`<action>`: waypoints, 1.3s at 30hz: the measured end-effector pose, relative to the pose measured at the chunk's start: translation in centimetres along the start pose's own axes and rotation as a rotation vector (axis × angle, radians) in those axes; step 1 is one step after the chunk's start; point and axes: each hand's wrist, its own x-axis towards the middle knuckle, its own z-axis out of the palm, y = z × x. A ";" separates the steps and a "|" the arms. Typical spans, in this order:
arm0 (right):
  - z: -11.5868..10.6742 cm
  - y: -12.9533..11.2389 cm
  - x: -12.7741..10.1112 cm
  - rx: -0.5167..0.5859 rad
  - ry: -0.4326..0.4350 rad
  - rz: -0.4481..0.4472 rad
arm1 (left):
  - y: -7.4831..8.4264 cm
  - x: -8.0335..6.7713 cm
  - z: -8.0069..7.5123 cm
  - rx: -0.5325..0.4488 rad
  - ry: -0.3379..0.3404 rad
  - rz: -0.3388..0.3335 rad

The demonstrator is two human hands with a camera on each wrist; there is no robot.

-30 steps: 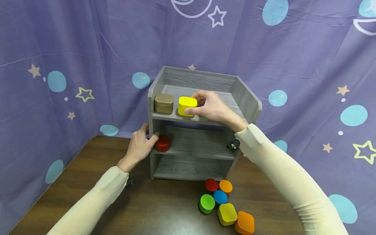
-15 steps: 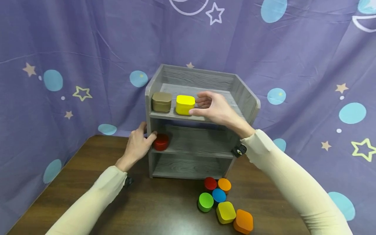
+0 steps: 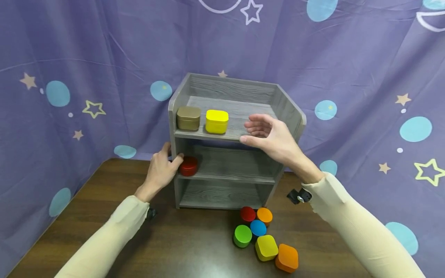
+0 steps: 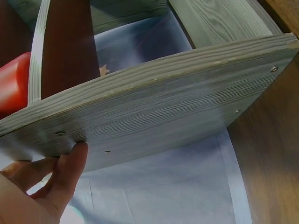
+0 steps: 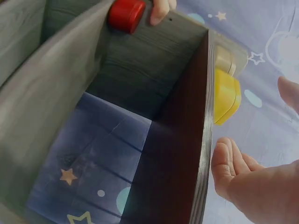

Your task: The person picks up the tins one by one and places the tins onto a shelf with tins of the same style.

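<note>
A grey wooden shelf unit (image 3: 288,112) stands on the dark table. On its top shelf sit a gold tin (image 3: 188,117) and a yellow tin (image 3: 216,121), seen also in the right wrist view as the yellow tin (image 5: 226,95). A red round tin (image 3: 188,166) lies at the left end of the middle shelf. My left hand (image 3: 161,170) grips the shelf unit's left side panel (image 4: 154,116), thumb beside the red tin. My right hand (image 3: 271,135) hovers empty in front of the top shelf, right of the yellow tin, fingers loosely curved.
Several coloured tins lie on the table in front of the shelf: red (image 3: 247,213), orange (image 3: 264,215), blue (image 3: 258,227), green (image 3: 242,235), a yellow square one (image 3: 266,247) and an orange square one (image 3: 287,257). A purple star-printed cloth (image 3: 365,77) hangs behind.
My right hand has let go of the yellow tin and drawn back to the right and toward me. The yellow tin stays on the top shelf. The left hand has not moved.
</note>
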 end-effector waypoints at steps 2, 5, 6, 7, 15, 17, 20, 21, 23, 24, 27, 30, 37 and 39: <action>-0.2 0.3 -1.2 0.020 0.013 -0.005 | 0.0 0.0 0.0 -0.001 -0.002 0.002; -0.3 1.0 -3.2 0.019 0.023 -0.021 | 0.0 0.0 0.0 -0.008 -0.002 0.004; -0.3 1.2 -3.8 0.020 0.023 -0.030 | 0.0 0.0 0.0 -0.010 0.001 0.005; -0.3 1.5 -4.3 0.018 0.023 -0.040 | 0.0 0.0 0.0 -0.013 0.004 0.008; -0.1 4.0 -9.0 0.027 0.010 -0.116 | -0.1 0.1 0.1 -0.015 0.033 0.033; 0.0 5.0 -10.5 0.036 0.011 -0.106 | -0.1 0.1 0.1 -0.018 0.025 0.032; 0.3 6.9 -12.7 0.036 0.012 -0.063 | -0.1 0.0 0.2 -0.021 0.019 0.030; 0.4 7.6 -13.4 0.035 0.014 -0.044 | -0.1 0.0 0.2 -0.020 0.021 0.030; 0.6 9.0 -14.8 0.030 0.018 -0.005 | -0.1 -0.1 0.2 -0.020 0.029 0.031; 0.7 9.7 -15.5 0.028 0.020 0.012 | -0.1 -0.1 0.2 -0.020 0.031 0.029; 0.9 11.9 -17.7 0.017 0.040 0.063 | 0.0 -0.1 0.4 -0.019 0.033 0.026; 1.0 13.9 -19.8 0.009 0.048 0.133 | 0.0 -0.3 0.5 -0.019 0.027 0.016; 1.4 17.7 -23.2 0.045 0.000 0.337 | 0.1 -0.3 0.5 -0.021 0.032 0.025; 1.5 18.5 -23.8 0.060 -0.028 0.382 | 0.0 -0.3 0.4 -0.024 0.036 0.026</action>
